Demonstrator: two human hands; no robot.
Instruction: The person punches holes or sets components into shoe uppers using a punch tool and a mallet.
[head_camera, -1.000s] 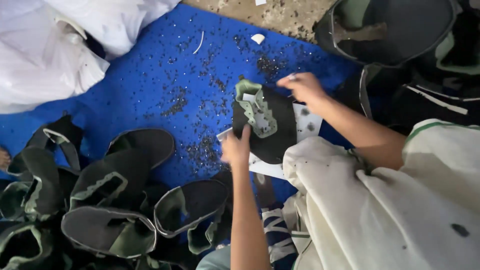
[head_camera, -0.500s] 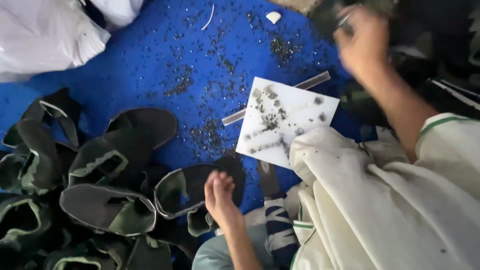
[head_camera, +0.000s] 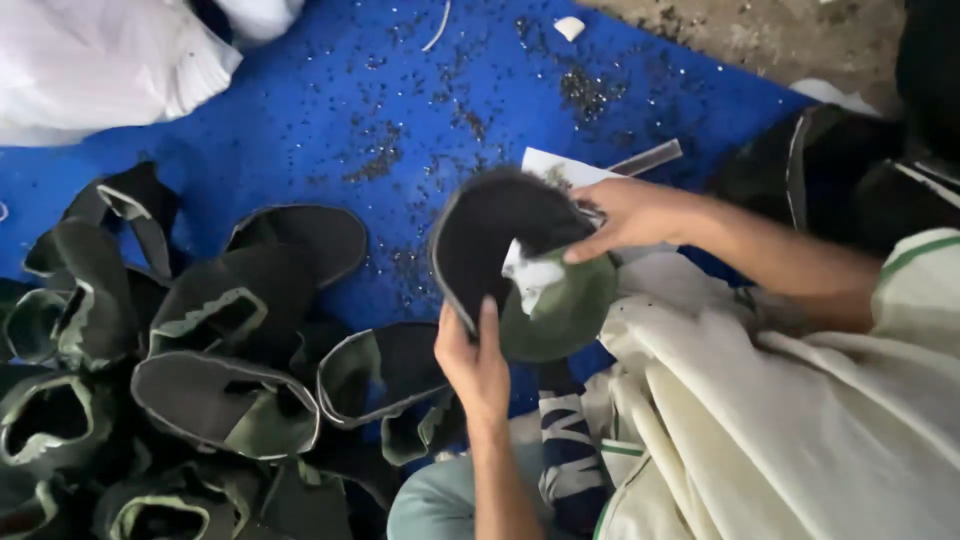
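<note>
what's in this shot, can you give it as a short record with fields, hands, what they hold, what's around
left hand: left hand grips the lower edge of a dark shoe upper
right hand: right hand pinches the same piece from the right, thumb on a white scrap at its green part
surface: blue mat strewn with small dark bits
left of hands: pile of dark and green shoe uppers
behind the piece: white sheet, partly hidden
lap: cream cloth
top left: white sack

Two bare hands, left hand (head_camera: 478, 362) and right hand (head_camera: 632, 214); one dark curved shoe upper (head_camera: 500, 240) held; one white paper sheet (head_camera: 560, 168); one blue floor mat (head_camera: 320, 110).
</note>
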